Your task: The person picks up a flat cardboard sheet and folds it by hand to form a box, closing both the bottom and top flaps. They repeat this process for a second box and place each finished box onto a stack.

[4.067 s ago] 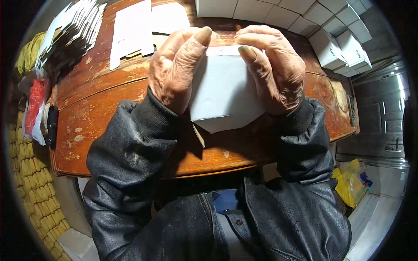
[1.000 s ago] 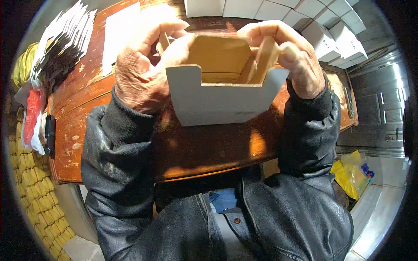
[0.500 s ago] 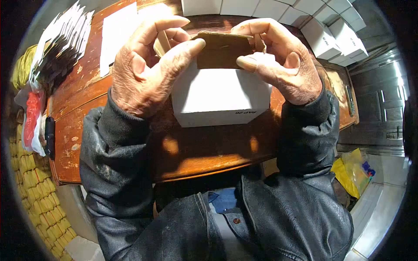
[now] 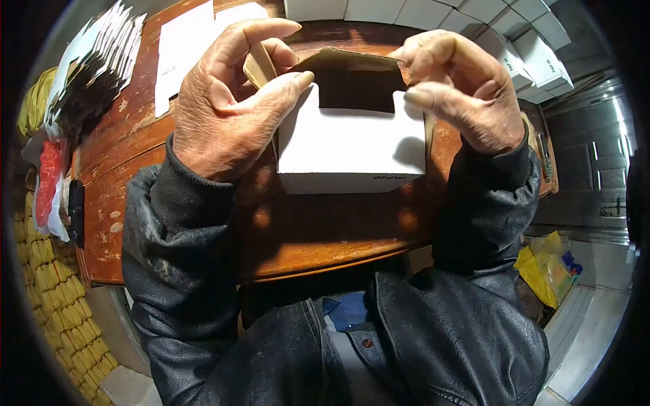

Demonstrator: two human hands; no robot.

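Observation:
A white cardboard box (image 4: 352, 145) with small dark print on its near lower face stands on the wooden table (image 4: 311, 250). Its top is open, with a brown-lined flap (image 4: 352, 59) raised at the back. My left hand (image 4: 237, 101) grips the box at its left upper corner, thumb on the near wall and fingers behind a folded side flap (image 4: 260, 66). At the right upper corner, my right hand (image 4: 467, 88) has its thumb by the wall and its fingers curled at the end of the back flap.
White boxes (image 4: 372, 9) line the table's back, more at the back right (image 4: 542, 61). Flat white sheets (image 4: 183, 51) and a stack of folded cardboard (image 4: 91, 68) are at the left. Red and white plastic bags (image 4: 51, 179) hang beside the left edge.
My right hand has moved right, off the near wall's middle. The back flap has lifted, and the dark opening of the box shows more. The box has turned slightly.

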